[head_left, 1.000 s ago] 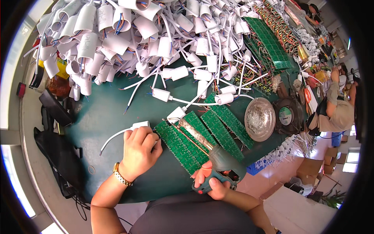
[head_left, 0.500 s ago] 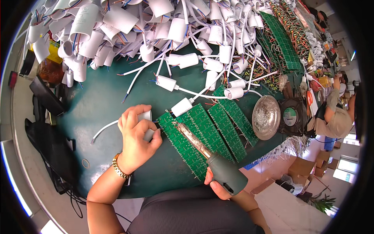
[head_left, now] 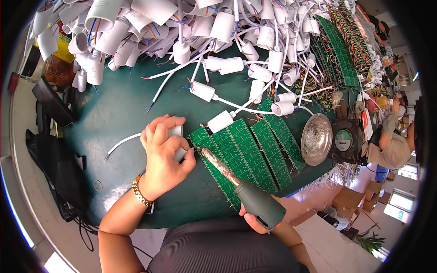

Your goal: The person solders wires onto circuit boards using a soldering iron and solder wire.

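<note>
My left hand (head_left: 163, 154) is closed around a white plastic lamp socket (head_left: 175, 131), largely hidden by the fingers. A white cable (head_left: 122, 144) with bare wire ends sticks out to its left. The socket is at the left edge of a panel of green circuit boards (head_left: 236, 152) lying on the table. In my right hand (head_left: 253, 222) is a soldering iron (head_left: 259, 204) with a dark green handle. Its crusted metal shaft points up and left, and the tip is at the panel's left edge beside my left fingers. Whether the tip touches a joint I cannot tell.
White sockets with cables (head_left: 223, 27) are heaped along the far side. A round metal dish (head_left: 317, 140) and a square fan (head_left: 344, 140) stand at the right. Black equipment (head_left: 54, 175) is at the left, a rubber band (head_left: 98, 185) nearby. Another person (head_left: 391, 136) sits far right.
The soldering iron's tip has moved left across the panel to its edge, close to my left fingers. My left hand keeps its grip on the socket. The whole view has shifted slightly.
</note>
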`<state>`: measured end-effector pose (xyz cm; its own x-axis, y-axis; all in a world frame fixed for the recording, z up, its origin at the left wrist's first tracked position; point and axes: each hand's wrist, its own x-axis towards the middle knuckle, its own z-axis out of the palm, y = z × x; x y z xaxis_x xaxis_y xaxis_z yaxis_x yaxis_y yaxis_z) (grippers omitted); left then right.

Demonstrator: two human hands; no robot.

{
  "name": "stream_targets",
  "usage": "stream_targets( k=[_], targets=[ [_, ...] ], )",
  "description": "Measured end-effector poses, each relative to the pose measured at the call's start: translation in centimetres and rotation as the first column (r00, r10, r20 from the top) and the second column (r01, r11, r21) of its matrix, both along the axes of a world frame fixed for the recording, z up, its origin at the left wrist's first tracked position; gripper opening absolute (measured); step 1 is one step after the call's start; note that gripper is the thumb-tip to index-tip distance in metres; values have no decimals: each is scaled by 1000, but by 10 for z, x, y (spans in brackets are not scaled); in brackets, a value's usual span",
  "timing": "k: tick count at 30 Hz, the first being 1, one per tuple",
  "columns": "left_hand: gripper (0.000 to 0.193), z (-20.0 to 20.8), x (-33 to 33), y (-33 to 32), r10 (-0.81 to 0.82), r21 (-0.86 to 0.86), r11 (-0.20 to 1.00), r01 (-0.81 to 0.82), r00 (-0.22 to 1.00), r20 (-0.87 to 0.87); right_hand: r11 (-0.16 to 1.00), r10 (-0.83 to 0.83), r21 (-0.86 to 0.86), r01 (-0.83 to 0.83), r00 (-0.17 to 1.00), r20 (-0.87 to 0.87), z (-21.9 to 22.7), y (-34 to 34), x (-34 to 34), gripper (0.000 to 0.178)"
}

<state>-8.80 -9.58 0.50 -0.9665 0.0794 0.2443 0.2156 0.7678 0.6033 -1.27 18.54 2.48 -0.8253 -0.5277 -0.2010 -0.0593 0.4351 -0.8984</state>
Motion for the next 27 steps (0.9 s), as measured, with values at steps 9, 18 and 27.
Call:
stream_targets(
  k=[9,18,27],
  targets=[
    [17,-1,-1,0,-23,-17,1000,22,1000,-7,998,66,9,-66,995,-71,2,1,-6,22],
    [17,-5,-1,0,-22,8,1000,22,999,-27,997,-11,-74,9,1000,-28,0,-1,2,12],
    [17,-2,0,-1,-22,-5,1000,22,1000,-7,1000,25,-15,-25,1000,-11,8,-9,-10,15]
  ],
)
